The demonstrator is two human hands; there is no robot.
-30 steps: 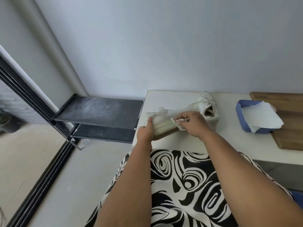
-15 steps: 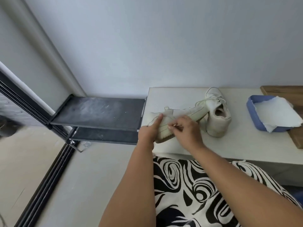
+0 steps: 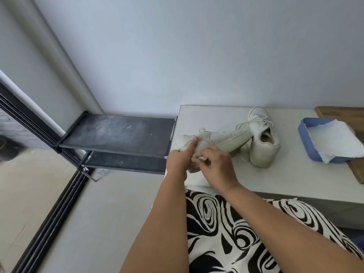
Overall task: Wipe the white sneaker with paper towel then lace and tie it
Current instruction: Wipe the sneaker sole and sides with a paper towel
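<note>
Since a second before, the held sneaker (image 3: 216, 141) had tipped so its white side faced up, and the right hand (image 3: 214, 164) had slid down toward the heel end. One white worktop (image 3: 285, 174) carried two sneakers, the second sneaker (image 3: 262, 142) standing upright just behind, touching the first. One blue tray (image 3: 307, 146) with paper towels (image 3: 334, 140) sat well apart to the right, bare worktop between. The left hand (image 3: 179, 160) gripped the heel at the worktop's left edge, forefinger straight. The right hand pinched one small paper towel (image 3: 198, 159).
</note>
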